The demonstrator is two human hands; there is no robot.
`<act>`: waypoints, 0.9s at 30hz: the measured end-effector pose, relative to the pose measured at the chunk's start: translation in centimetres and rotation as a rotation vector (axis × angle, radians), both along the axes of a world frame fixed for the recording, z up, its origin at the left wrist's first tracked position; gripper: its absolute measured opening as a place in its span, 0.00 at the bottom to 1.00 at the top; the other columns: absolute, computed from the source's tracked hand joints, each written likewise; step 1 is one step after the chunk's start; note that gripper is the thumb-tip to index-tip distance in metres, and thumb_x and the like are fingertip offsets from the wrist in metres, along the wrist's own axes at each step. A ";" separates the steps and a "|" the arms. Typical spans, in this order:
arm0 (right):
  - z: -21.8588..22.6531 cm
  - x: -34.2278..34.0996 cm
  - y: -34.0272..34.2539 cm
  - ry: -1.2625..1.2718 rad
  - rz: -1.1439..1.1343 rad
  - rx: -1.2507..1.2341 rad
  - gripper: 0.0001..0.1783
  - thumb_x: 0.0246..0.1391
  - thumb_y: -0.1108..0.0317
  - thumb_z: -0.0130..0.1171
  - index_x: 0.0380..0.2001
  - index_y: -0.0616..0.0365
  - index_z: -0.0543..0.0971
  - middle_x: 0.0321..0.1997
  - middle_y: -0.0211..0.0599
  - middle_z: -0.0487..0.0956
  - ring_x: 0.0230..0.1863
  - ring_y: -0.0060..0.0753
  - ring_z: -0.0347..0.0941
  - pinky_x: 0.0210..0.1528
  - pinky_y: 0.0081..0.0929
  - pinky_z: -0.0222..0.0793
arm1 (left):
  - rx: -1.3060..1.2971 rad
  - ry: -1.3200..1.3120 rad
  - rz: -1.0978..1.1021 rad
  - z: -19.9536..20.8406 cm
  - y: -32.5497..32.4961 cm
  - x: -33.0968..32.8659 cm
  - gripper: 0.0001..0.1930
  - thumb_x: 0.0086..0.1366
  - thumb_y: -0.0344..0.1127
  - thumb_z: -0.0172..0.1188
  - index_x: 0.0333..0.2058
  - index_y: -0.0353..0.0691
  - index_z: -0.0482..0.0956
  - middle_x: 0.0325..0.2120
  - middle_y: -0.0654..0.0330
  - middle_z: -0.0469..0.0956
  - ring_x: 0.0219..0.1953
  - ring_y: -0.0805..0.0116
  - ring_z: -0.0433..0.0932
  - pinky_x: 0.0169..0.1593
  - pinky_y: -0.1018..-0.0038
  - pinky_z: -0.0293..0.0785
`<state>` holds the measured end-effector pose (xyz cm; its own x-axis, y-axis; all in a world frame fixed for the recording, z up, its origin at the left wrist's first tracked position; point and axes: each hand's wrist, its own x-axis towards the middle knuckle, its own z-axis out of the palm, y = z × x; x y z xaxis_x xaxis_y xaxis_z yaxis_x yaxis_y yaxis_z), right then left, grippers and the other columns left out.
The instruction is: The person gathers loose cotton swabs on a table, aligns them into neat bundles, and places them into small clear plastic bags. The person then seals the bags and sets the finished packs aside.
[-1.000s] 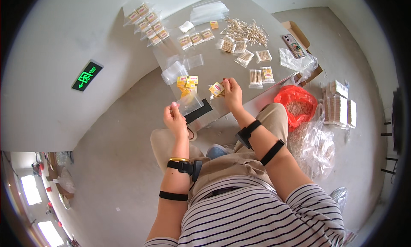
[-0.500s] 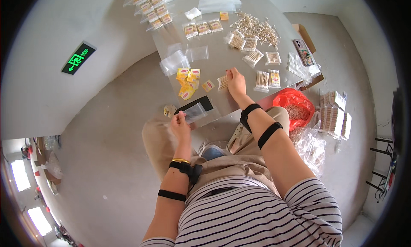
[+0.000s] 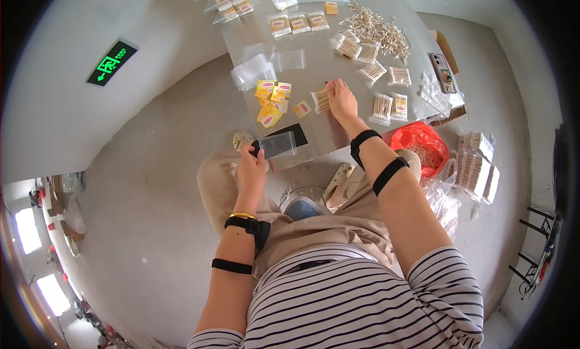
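My left hand (image 3: 250,169) is at the table's front left edge, its thumb and finger closed at the end of a small clear plastic bag (image 3: 278,145). That bag lies over a flat black pad (image 3: 298,133), which covers part of the table edge. My right hand (image 3: 343,101) reaches across the table with its fingers closed on the right side of a bundle of cotton swabs (image 3: 320,100). Between the two hands lies one small yellow card (image 3: 301,109), and to its left is a loose pile of yellow cards (image 3: 266,114). The right fingertips are partly hidden.
Loose cotton swabs (image 3: 380,32) heap at the back right, with bagged bundles (image 3: 370,73) before them. Filled packs (image 3: 299,24) stand in a row farther back. Empty clear bags (image 3: 251,71) lie left. A phone (image 3: 443,73) rests at the right edge, above a red bag (image 3: 423,146).
The whole view has shifted, so the table sits higher and more to the right. My left thumb and finger look farther apart at the bag's end. My right hand stays at the swab bundle.
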<state>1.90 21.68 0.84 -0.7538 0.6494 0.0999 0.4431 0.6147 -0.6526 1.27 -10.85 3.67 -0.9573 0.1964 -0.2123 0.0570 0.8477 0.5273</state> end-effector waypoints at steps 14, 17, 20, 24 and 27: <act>3.1 5.6 -4.9 -0.186 0.429 -0.286 0.13 0.64 0.61 0.61 0.46 0.57 0.83 0.39 0.42 0.84 0.39 0.46 0.81 0.43 0.39 0.78 | 0.569 -0.183 0.188 -2.3 -0.3 -1.0 0.14 0.61 0.41 0.77 0.35 0.36 0.86 0.20 0.71 0.72 0.23 0.79 0.67 0.28 0.77 0.63; 0.6 6.3 -7.9 -0.203 0.472 -0.682 0.16 0.64 0.62 0.64 0.50 0.57 0.83 0.40 0.33 0.85 0.35 0.28 0.79 0.39 0.30 0.76 | 0.697 -0.251 0.244 -0.3 -0.5 -0.7 0.12 0.63 0.37 0.76 0.35 0.35 0.85 0.21 0.74 0.71 0.23 0.82 0.65 0.27 0.79 0.60; 0.6 6.1 -10.4 -0.204 0.390 -1.053 0.16 0.65 0.61 0.65 0.52 0.57 0.82 0.39 0.27 0.83 0.33 0.19 0.75 0.35 0.23 0.72 | 0.788 -0.334 0.284 1.5 -1.2 -0.3 0.11 0.64 0.37 0.75 0.35 0.35 0.86 0.22 0.75 0.71 0.24 0.84 0.65 0.27 0.80 0.59; 1.2 5.5 -12.1 -0.174 0.361 -1.192 0.15 0.65 0.61 0.65 0.51 0.55 0.82 0.36 0.24 0.80 0.31 0.15 0.69 0.32 0.17 0.65 | 0.833 -0.350 0.254 2.9 -2.3 0.2 0.11 0.65 0.39 0.75 0.36 0.37 0.86 0.23 0.75 0.73 0.25 0.84 0.66 0.29 0.81 0.60; 1.5 5.4 -12.5 -0.141 0.355 -1.242 0.13 0.65 0.61 0.66 0.48 0.54 0.82 0.35 0.22 0.78 0.30 0.15 0.67 0.32 0.17 0.63 | 0.819 -0.311 0.213 3.7 -3.0 0.4 0.12 0.65 0.40 0.75 0.37 0.38 0.86 0.24 0.75 0.74 0.27 0.84 0.68 0.32 0.82 0.63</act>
<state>7.30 9.21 2.35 -0.8574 0.0138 -0.5144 0.4927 -0.2670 -0.8283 1.64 -13.87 7.42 -0.9133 0.2251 -0.3395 -0.3046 0.1761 0.9361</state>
